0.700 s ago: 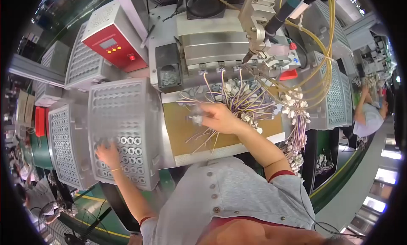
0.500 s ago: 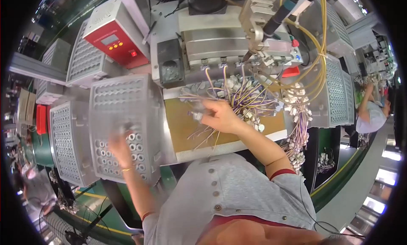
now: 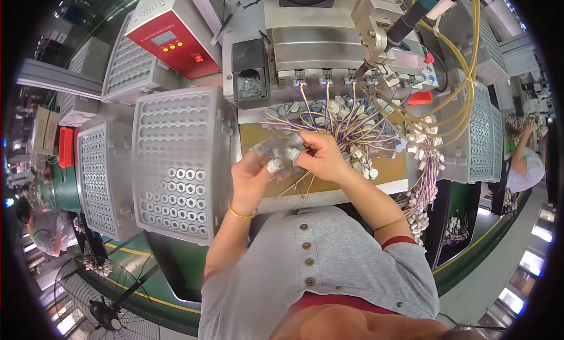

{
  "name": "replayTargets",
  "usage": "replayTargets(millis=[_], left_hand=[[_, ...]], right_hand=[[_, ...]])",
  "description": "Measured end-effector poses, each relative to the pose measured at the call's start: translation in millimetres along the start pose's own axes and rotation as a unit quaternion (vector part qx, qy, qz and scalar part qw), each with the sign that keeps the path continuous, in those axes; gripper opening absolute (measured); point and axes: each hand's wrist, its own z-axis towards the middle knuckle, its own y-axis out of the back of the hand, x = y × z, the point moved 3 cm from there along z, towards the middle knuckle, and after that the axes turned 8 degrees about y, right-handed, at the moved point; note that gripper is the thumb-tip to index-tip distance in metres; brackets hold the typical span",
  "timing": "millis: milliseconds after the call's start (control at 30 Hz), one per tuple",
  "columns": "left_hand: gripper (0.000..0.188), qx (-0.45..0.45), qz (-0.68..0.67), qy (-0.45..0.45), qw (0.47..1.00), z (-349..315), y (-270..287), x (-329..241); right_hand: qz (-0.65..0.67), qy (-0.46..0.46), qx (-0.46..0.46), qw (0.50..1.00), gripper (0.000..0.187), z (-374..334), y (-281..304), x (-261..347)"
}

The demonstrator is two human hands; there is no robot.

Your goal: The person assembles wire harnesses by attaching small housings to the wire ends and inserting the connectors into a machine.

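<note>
Over the brown mat [image 3: 385,169], both my hands are close together at chest height. My left hand [image 3: 248,180] is pinched on small grey-white cylindrical parts [image 3: 274,165], partly smeared by motion. Facing it, my right hand [image 3: 325,159] grips a similar small whitish part [image 3: 293,154] between thumb and fingers. Just beyond the hands lies a heap of purple, yellow and white wires [image 3: 338,125] with small white connectors. To the left stands a grey plastic tray [image 3: 176,125], its near rows filled with round ring-shaped parts [image 3: 186,200].
Behind the mat is a metal machine [image 3: 314,51] with several wired connectors in its front slots. A red-and-white control box [image 3: 176,43] stands at the back left. Yellow tubes [image 3: 470,75] loop down at the right, near a hanging wire bundle [image 3: 423,163]. More trays [image 3: 97,175] flank the station.
My left hand has moved right, from over the tray to beside my right hand, and now holds small parts. The right hand has shifted slightly right in the picture.
</note>
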Motion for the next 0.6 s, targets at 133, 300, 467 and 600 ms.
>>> replayTargets(millis=[133, 300, 467, 600], left_hand=[[0.036, 0.009, 0.013, -0.034, 0.999, -1, -2, -1], [0.035, -0.011, 0.013, -0.046, 0.999, 0, -9, -8], [0.035, -0.001, 0.032, -0.022, 0.999, 0, -5, -5], [0.036, 0.008, 0.038, -0.031, 0.999, 0, -6, -4]], right_hand=[[-0.007, 0.004, 0.008, 1.0, 0.01, 4, 3, 5], [-0.131, 0.102, 0.061, 0.984, 0.012, 9, 11, 7], [-0.092, 0.075, 0.05, 0.992, 0.014, 9, 14, 10], [-0.131, 0.103, 0.061, 0.984, 0.013, 6, 11, 3]])
